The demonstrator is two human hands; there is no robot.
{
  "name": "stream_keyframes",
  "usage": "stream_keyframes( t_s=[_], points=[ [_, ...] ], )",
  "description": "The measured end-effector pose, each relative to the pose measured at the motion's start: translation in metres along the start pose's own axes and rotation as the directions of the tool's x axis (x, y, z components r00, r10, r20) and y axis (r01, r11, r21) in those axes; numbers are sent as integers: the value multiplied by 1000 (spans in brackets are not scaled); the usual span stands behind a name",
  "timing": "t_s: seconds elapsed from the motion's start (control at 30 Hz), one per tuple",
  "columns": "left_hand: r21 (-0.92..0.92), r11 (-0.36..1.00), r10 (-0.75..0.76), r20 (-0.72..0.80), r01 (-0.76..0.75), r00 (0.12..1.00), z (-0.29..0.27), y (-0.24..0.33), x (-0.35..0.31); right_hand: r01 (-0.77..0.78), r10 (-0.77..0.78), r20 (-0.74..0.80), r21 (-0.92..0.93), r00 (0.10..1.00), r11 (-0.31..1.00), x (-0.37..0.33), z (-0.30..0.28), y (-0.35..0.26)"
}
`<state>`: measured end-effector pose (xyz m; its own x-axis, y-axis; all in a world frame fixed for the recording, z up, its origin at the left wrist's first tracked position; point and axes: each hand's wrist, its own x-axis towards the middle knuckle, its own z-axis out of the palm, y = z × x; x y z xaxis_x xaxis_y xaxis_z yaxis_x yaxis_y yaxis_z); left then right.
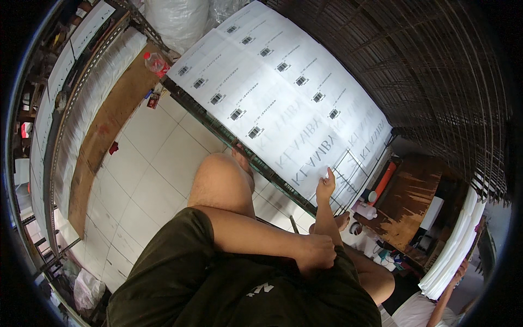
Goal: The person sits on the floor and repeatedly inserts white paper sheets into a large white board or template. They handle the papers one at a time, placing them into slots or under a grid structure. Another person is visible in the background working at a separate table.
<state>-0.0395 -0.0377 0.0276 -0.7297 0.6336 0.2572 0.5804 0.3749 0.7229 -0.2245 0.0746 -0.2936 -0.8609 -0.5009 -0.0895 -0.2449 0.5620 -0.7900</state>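
A large white sheet (272, 103) printed with rows of small dark blocks and large pale letters covers the table in front of me. Over its near right part is my right hand (326, 187), its thumb raised and its fingers curled; whatever they hold is too small to make out. A thin dark wire grid (347, 169) lies on the sheet beside that hand. My left hand (317, 254) is closed in a fist close to my right forearm, and its inner side is hidden. Just beyond the fist shows the end of a dark stick (294, 224).
Dark wire racks (425, 60) rise along the right. A red-capped bottle (156, 64) stands at the table's far left corner, near a wooden board (109, 120). At right are a worn wooden panel (406, 196), a white container (365, 210) and another person's arm (448, 297).
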Motion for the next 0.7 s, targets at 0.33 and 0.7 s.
stream_keyframes(
  t_s=[0.33,0.7],
  points=[
    [-28,999,-21,18,22,1000,-1,-7,5,18,-26,-88,-91,996,996,-1,3,-11],
    [9,979,-184,-404,205,896,14,6,2,177,-179,-43,-50,983,983,-15,-5,-4]
  ],
)
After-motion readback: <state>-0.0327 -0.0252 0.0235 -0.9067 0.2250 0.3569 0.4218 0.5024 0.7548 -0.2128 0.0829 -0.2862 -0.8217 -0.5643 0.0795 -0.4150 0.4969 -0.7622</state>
